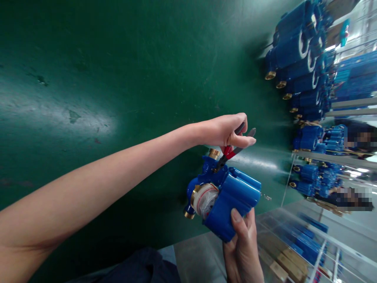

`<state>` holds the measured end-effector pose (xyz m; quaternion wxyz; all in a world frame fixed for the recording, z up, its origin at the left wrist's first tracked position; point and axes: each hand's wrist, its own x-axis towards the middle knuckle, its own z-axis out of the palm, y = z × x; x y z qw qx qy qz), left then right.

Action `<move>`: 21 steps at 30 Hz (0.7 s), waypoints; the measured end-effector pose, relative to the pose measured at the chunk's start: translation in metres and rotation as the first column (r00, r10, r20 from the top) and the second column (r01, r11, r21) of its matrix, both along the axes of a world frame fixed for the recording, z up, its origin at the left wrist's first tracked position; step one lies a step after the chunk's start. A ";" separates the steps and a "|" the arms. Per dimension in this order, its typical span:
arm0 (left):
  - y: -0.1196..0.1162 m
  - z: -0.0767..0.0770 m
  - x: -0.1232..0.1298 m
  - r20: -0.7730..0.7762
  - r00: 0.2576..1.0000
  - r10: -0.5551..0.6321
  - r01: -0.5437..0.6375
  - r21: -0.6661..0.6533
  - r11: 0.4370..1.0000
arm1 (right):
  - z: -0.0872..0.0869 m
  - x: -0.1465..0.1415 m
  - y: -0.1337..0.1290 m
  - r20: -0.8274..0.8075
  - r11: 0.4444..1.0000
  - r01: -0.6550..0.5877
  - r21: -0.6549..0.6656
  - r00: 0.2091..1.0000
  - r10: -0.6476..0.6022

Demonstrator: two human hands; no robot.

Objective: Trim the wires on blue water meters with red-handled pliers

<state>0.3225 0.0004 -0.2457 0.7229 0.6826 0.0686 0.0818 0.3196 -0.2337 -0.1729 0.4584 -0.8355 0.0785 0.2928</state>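
one held meter (229, 196), one pliers (232, 151)

- The worn dark green tabletop (118, 78) lies bare across its whole wide middle, open for a hand to pass.
- A stacked row of blue water meters with brass threaded ends (297, 63) blocks the table's far edge.
- More blue meter bodies on a metal-framed shelf (312, 179) crowd the side beyond the table edge.
- Stacked flat cardboard boxes (279, 261) fill the space under that shelf.
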 end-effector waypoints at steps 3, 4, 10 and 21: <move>-0.001 0.000 -0.001 0.013 1.000 0.007 -0.006 -0.036 0.999 | 0.000 0.001 -0.001 -0.013 1.000 -0.019 0.004 1.000 0.019; -0.001 -0.001 -0.002 0.011 1.000 0.016 -0.015 -0.061 0.998 | 0.000 0.001 -0.002 -0.013 1.000 -0.024 0.001 1.000 0.024; 0.012 -0.010 -0.017 -0.036 0.930 0.367 -0.358 -0.326 0.875 | -0.001 0.002 -0.003 -0.021 1.000 -0.002 0.013 1.000 0.002; 0.035 -0.032 -0.081 0.010 0.542 0.840 -0.828 -0.166 0.536 | 0.002 -0.011 0.015 0.187 0.997 -0.011 -0.081 0.982 0.026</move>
